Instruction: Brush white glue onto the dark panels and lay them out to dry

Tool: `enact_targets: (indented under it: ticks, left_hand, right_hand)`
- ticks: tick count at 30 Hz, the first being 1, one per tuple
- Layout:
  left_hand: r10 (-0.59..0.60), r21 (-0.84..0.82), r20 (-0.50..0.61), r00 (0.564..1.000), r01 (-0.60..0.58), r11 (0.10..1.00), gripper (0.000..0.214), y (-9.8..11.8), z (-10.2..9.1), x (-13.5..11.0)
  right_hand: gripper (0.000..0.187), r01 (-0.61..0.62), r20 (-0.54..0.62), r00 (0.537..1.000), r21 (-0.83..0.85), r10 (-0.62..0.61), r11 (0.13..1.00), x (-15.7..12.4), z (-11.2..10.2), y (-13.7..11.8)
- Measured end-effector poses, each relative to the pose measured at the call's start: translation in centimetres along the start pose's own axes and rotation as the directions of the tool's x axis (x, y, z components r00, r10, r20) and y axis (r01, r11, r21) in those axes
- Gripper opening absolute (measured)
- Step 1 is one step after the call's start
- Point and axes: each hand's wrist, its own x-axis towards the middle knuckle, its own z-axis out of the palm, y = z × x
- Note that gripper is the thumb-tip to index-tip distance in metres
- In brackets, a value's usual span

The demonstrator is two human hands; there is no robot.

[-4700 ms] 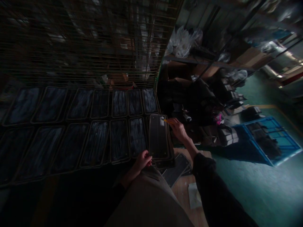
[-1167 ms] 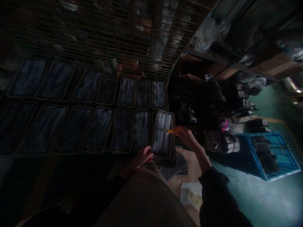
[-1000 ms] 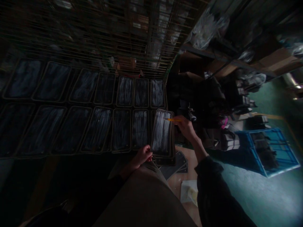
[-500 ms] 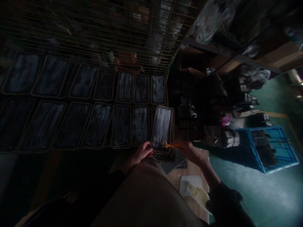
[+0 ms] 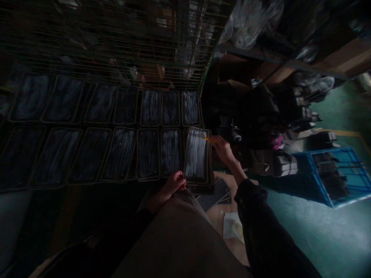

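Observation:
A dark rectangular panel (image 5: 198, 154) with a pale rim lies on top of a stack, its face covered in whitish lengthwise streaks. My right hand (image 5: 223, 148) is closed around the orange handle of a brush (image 5: 208, 139), whose dim bristle end touches the panel near its far edge. At the panel's near left corner, my left hand (image 5: 175, 182) has its fingers curled and pinching the edge. Under the panel, the edges of more stacked panels (image 5: 203, 190) show. Similar streaked panels (image 5: 171, 150) lie in two rows to the left.
Behind the rows stands a wire mesh rack (image 5: 174, 46). Below right, loose dark plates (image 5: 217, 195) and a whitish sheet (image 5: 230, 224) rest on a wooden board (image 5: 217, 214). A blue crate frame (image 5: 333, 177) stands on the green floor; dark bundles and boxes (image 5: 285, 164) crowd the right.
My right hand has moved the brush from the panel's near end to its far end. My left hand stays at the near left corner. The view has shifted slightly.

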Motion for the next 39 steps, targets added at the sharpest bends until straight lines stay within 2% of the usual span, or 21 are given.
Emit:
enact_targets:
  ticks: [3,8,11,15,22,25,30,33,36,39]
  left_hand:
    - [-0.007,-0.016,0.002,1.0,0.007,1.0,0.022,0.0,0.0,-0.1]
    - [-0.026,-0.071,0.035,0.999,0.029,0.997,0.028,-0.1,0.0,-0.3]
    - [-0.03,-0.075,0.026,0.999,0.031,0.997,0.03,0.1,0.2,-0.5]
    - [-0.027,-0.055,0.007,1.0,0.028,0.998,0.03,0.4,0.5,-0.8]
    - [-0.04,-0.034,0.009,0.999,0.04,0.999,0.027,0.8,0.7,-1.1]
    - [-0.027,-0.051,0.023,0.999,0.028,0.998,0.028,1.0,0.8,-1.3]
    - [-0.013,-0.025,0.008,1.0,0.013,1.0,0.03,1.2,1.0,-1.6]
    - [-0.032,0.006,-0.002,0.999,0.032,0.999,0.028,1.4,1.2,-1.6]
    - [-0.054,0.055,-0.032,0.998,0.055,0.997,0.026,1.9,1.6,-1.7]
    - [-0.065,0.055,-0.052,0.997,0.067,0.996,0.026,2.4,1.9,-1.9]
  right_hand:
    - [0.022,-0.023,0.084,0.996,-0.007,0.023,1.0,-2.8,0.2,-1.4]
    - [0.025,-0.105,0.227,0.969,0.01,0.1,0.994,-9.6,-0.6,-5.3]
    - [0.025,-0.187,0.243,0.953,0.008,0.179,0.982,-12.4,-0.8,-7.4]
    - [0.023,-0.274,0.218,0.94,0.027,0.261,0.961,-14.5,-0.3,-9.9]
    - [0.022,-0.298,0.133,0.952,0.181,0.277,0.937,-15.2,2.7,-12.9]
    - [0.022,-0.272,0.046,0.962,0.248,0.269,0.93,-14.7,3.0,-13.2]
    - [0.018,-0.278,-0.136,0.94,0.228,0.314,0.933,-13.3,2.0,-11.0]
    - [0.018,-0.26,-0.199,0.928,0.257,0.314,0.931,-12.1,2.6,-9.0]
    - [0.02,-0.205,-0.18,0.949,0.276,0.26,0.939,-11.3,3.4,-8.1]
    - [0.019,-0.215,-0.123,0.958,0.283,0.258,0.935,-12.0,3.1,-8.8]
